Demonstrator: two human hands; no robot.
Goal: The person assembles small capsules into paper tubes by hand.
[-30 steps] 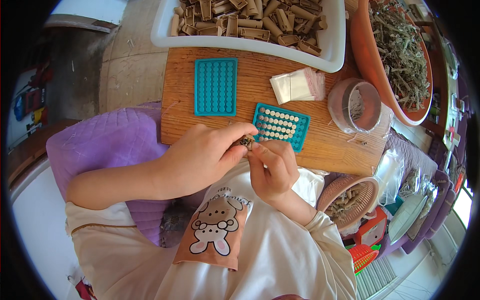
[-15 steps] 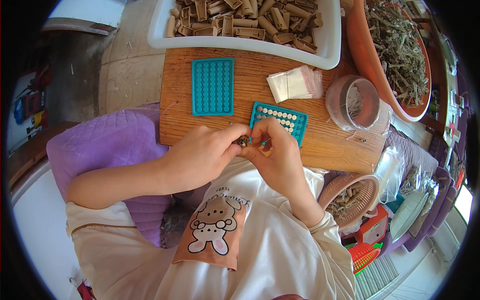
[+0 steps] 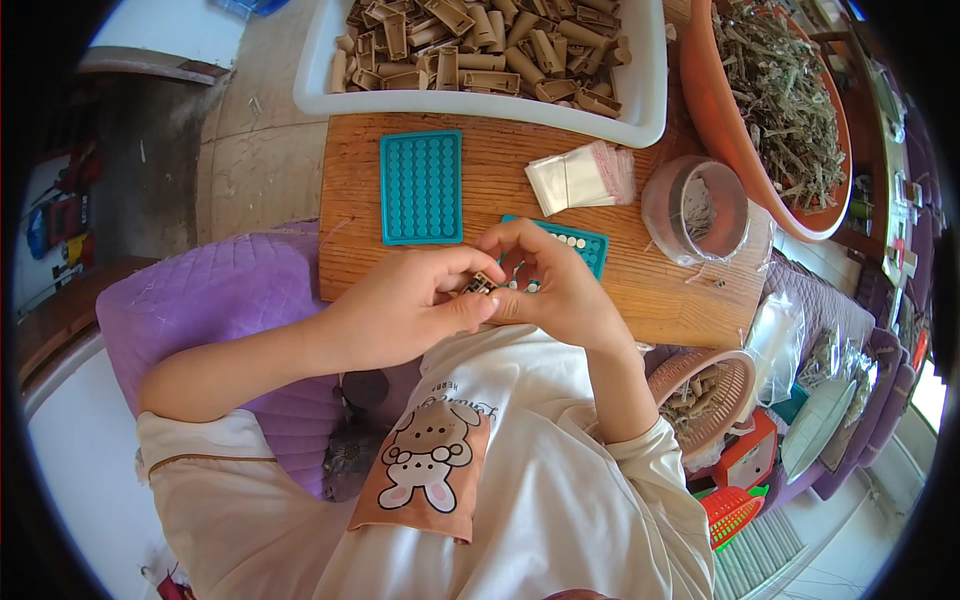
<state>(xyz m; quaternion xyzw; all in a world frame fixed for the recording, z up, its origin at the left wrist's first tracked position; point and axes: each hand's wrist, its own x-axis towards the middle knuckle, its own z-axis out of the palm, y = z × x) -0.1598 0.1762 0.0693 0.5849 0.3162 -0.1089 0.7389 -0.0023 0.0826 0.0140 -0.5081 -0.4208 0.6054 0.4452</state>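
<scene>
A small brown piece (image 3: 479, 285) with a dark interior is gripped between thumb and fingers of the left hand (image 3: 405, 300), over the table's (image 3: 650, 300) near edge; the right hand (image 3: 560, 285) is curled close beside it, whether touching cannot be told. Behind the right hand, a teal tray (image 3: 596, 252) is partly hidden, round white discs (image 3: 572, 241) seated in its cells. Toward the table's left edge, a matching ridged tray (image 3: 421, 187) is laid. Flat clear bags (image 3: 575, 180) are stacked farther right, beside a translucent round tub (image 3: 660, 215) of thin slivers. Along the far edge, a white plastic bin (image 3: 490, 106) is heaped with tan half-tubes (image 3: 485, 60); by the far right corner, an orange basin (image 3: 722, 125) is filled with rough grey-green strips (image 3: 780, 110).
</scene>
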